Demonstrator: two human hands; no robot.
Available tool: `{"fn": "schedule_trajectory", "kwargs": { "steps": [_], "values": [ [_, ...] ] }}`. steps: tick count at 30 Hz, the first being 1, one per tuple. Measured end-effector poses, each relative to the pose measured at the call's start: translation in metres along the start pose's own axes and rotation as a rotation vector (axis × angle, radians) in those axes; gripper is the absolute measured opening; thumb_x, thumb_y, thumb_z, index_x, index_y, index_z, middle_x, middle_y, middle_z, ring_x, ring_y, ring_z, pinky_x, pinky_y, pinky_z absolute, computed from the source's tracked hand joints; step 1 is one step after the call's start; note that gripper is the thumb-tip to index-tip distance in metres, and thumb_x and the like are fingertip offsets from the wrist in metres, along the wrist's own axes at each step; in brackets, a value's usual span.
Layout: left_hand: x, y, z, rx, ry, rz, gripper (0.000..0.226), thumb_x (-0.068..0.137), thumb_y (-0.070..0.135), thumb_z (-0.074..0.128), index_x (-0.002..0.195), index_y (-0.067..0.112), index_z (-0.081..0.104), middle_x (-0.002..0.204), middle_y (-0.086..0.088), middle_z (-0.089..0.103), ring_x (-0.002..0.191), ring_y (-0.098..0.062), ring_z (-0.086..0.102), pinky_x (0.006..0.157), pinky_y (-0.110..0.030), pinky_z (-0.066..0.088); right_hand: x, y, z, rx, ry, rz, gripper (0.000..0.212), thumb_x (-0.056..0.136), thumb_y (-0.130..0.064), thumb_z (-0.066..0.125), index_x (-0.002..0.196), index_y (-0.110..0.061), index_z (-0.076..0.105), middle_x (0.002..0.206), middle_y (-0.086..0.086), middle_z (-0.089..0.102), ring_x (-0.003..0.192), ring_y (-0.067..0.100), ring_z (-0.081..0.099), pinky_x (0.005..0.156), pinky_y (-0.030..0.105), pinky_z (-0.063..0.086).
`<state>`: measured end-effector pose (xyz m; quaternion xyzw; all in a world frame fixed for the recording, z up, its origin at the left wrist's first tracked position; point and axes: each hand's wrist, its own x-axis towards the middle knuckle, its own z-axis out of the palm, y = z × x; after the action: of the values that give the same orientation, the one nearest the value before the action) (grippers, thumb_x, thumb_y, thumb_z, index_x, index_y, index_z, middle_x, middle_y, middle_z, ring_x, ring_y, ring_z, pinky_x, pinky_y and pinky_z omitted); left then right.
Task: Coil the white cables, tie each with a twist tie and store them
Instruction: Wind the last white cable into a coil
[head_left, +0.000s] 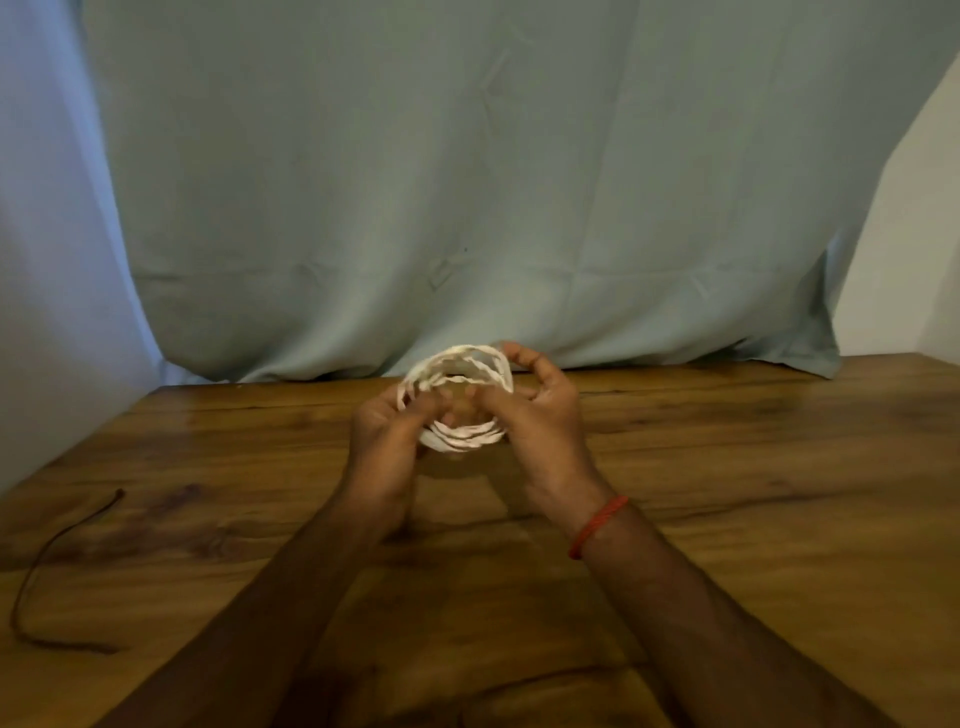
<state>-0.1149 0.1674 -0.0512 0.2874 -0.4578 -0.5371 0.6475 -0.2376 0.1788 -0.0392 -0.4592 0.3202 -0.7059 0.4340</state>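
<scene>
A white cable (462, 436) wound into a round coil of several loops is held up above the wooden table (753, 467), near its middle. My left hand (384, 441) grips the coil's left side, fingers curled into the loops. On the coil's right side, my right hand (540, 410) holds the loops with its fingers curled over the top edge. A red thread band (597, 525) circles my right wrist. Both hands blur slightly, and the cable's ends are hidden.
A thin dark twist tie (52, 566) lies curved on the table at the far left. Another dark strand (545, 678) lies near the front edge between my forearms. A pale green cloth (467, 182) hangs behind the table.
</scene>
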Motion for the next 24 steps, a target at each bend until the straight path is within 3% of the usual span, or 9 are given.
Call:
{"fn": "schedule_trajectory", "kwargs": {
  "steps": [3,6,8,12,14,17,21,24],
  "values": [
    [-0.010,-0.014,0.003,0.229,-0.133,0.008,0.026,0.081,0.003,0.076,0.106,-0.003,0.071,0.101,-0.019,0.076,0.093,-0.032,0.072,0.086,-0.044,0.057,0.010,-0.004,-0.011,0.155,0.139,0.074,0.048,0.074,0.017,0.069,0.117,-0.003,0.064,0.095,0.019,0.071,0.070,0.022,0.068,0.057,0.027,0.056],
    [-0.011,-0.021,0.004,0.313,-0.235,0.006,0.033,0.083,0.006,0.076,0.110,-0.010,0.067,0.108,-0.021,0.074,0.106,-0.039,0.069,0.095,-0.049,0.055,0.009,0.002,-0.012,0.203,0.187,0.123,0.048,0.074,0.019,0.067,0.120,0.004,0.060,0.087,0.017,0.067,0.057,0.016,0.065,0.053,0.027,0.055],
    [-0.010,-0.019,0.003,0.291,-0.264,-0.001,0.035,0.081,0.006,0.077,0.111,-0.008,0.068,0.110,-0.021,0.074,0.108,-0.041,0.068,0.097,-0.049,0.054,0.007,0.005,-0.012,0.199,0.190,0.130,0.046,0.074,0.021,0.065,0.116,0.003,0.061,0.085,0.016,0.068,0.062,0.021,0.067,0.055,0.030,0.057],
    [-0.005,-0.008,0.003,-0.025,-0.246,-0.100,0.026,0.074,-0.004,0.073,0.099,0.001,0.075,0.098,-0.019,0.075,0.091,-0.029,0.073,0.089,-0.041,0.057,0.006,0.010,-0.009,0.119,0.129,0.018,0.043,0.078,0.019,0.066,0.117,0.003,0.058,0.096,0.017,0.070,0.080,0.024,0.069,0.067,0.033,0.061],
    [-0.002,-0.002,0.003,-0.183,-0.240,-0.140,0.015,0.075,-0.004,0.068,0.084,0.005,0.076,0.082,-0.012,0.074,0.077,-0.020,0.071,0.085,-0.036,0.056,0.004,0.015,-0.005,0.033,0.093,-0.056,0.041,0.082,0.014,0.067,0.119,0.001,0.056,0.102,0.016,0.070,0.089,0.023,0.068,0.076,0.034,0.060],
    [-0.001,0.004,0.005,-0.417,-0.116,-0.254,0.023,0.071,0.001,0.054,0.051,0.008,0.063,0.051,-0.004,0.055,0.052,-0.015,0.059,0.068,-0.030,0.054,0.001,0.021,0.000,-0.170,0.052,-0.166,0.036,0.087,0.004,0.069,0.117,-0.011,0.056,0.108,0.010,0.071,0.096,0.018,0.069,0.085,0.039,0.058],
    [0.000,0.012,0.009,-0.473,0.013,-0.271,0.023,0.069,0.002,0.044,0.048,0.011,0.043,0.040,0.001,0.038,0.041,-0.012,0.046,0.052,-0.022,0.049,-0.010,0.021,0.007,-0.429,0.002,-0.358,0.035,0.089,-0.013,0.071,0.120,-0.016,0.055,0.102,-0.011,0.067,0.095,0.003,0.066,0.080,0.020,0.052],
    [0.004,0.011,0.005,-0.431,0.113,-0.265,0.039,0.083,0.000,0.034,0.048,0.009,0.048,0.037,0.003,0.037,0.035,-0.008,0.038,0.050,-0.018,0.048,-0.013,0.025,0.005,-0.689,-0.024,-0.463,0.042,0.092,-0.041,0.065,0.127,-0.024,0.051,0.113,-0.007,0.064,0.109,0.013,0.061,0.091,0.038,0.052]
  ]
}}
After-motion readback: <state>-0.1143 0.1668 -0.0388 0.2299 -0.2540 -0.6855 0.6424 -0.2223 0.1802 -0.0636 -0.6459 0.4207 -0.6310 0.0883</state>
